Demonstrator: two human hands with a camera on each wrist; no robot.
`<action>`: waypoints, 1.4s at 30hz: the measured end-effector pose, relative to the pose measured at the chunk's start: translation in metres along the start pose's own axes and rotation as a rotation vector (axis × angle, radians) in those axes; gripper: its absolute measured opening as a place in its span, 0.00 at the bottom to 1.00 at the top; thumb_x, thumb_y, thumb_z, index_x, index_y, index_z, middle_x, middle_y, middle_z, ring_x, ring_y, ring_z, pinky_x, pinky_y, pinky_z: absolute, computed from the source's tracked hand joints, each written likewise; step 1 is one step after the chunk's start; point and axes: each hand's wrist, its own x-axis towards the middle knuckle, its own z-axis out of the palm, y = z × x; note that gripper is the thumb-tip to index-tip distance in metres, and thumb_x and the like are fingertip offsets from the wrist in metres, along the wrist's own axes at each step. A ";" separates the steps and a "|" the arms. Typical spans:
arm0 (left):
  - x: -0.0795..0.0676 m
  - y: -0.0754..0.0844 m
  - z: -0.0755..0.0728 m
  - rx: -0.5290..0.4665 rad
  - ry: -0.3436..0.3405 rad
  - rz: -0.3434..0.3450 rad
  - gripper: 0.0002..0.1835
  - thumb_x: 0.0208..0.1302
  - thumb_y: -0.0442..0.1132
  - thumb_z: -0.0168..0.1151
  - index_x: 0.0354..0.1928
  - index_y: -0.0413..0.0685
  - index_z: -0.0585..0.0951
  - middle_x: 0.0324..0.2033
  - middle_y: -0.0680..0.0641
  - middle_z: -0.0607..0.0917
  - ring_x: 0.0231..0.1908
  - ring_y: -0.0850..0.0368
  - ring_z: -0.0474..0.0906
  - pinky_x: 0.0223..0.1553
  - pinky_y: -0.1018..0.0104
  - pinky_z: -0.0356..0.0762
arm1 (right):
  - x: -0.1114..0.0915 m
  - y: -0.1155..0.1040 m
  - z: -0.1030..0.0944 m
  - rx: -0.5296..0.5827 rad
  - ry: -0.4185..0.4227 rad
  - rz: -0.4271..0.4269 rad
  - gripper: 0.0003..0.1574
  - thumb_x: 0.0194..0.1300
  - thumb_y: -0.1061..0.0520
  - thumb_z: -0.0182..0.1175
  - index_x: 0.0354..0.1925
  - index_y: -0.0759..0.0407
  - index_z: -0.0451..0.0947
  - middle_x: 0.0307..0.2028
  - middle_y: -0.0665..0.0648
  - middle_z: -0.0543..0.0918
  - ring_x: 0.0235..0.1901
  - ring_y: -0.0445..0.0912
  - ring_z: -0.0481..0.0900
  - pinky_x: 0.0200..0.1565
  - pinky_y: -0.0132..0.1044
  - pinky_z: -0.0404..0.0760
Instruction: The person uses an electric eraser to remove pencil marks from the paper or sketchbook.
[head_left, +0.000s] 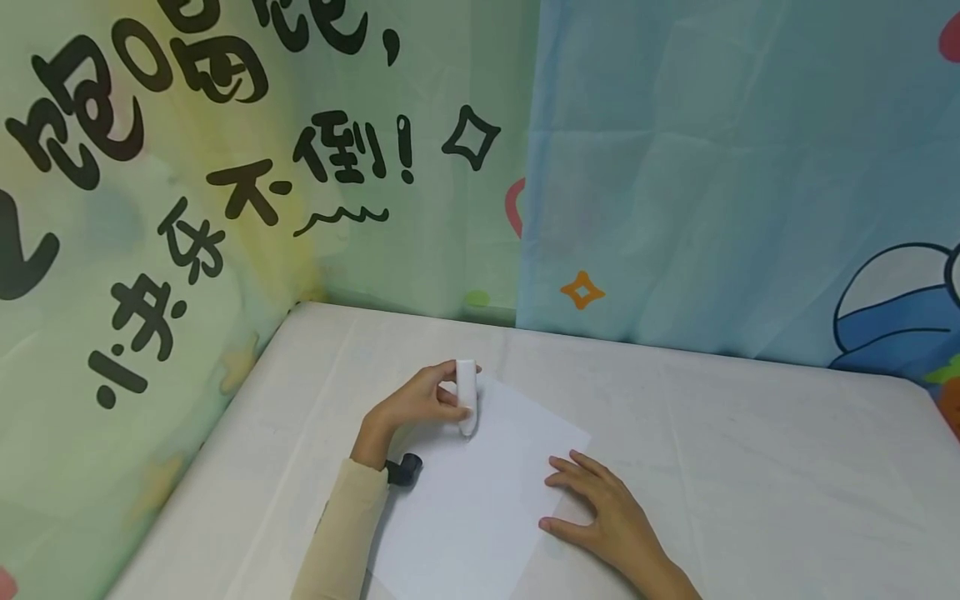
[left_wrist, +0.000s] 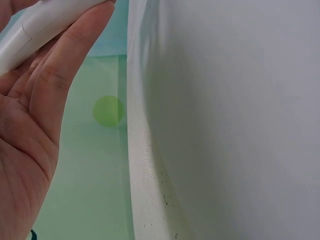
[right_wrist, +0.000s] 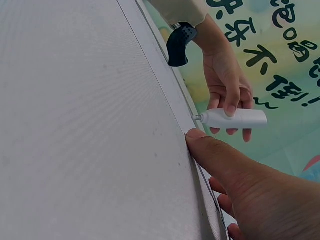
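My left hand [head_left: 416, 404] grips a stubby white handheld tool [head_left: 467, 392] near the top of a white paper sheet [head_left: 480, 500]. The tool is upright, tapering downward; its narrow metallic tip shows in the right wrist view, close to the sheet, where contact is unclear. In the left wrist view the tool's smooth body [left_wrist: 47, 27] crosses the curled fingers. At the sheet's right edge lies my right hand [head_left: 611, 521], fingers spread and thumb apart from them. Its thumb [right_wrist: 220, 152] appears at the paper's edge in the right wrist view.
A white-covered table [head_left: 750, 467] surrounds the paper. Behind it hang a green curtain with black lettering [head_left: 341, 150] and a blue curtain [head_left: 675, 183]. A black wrist camera [head_left: 405, 469] sits at the left cuff, above the sheet's left side.
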 end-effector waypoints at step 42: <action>-0.002 -0.001 -0.002 0.009 -0.027 -0.004 0.34 0.55 0.26 0.68 0.65 0.36 0.69 0.45 0.40 0.78 0.34 0.59 0.81 0.40 0.70 0.79 | 0.000 0.001 0.001 -0.011 0.010 -0.008 0.26 0.44 0.42 0.77 0.43 0.44 0.83 0.57 0.47 0.81 0.63 0.53 0.69 0.56 0.60 0.73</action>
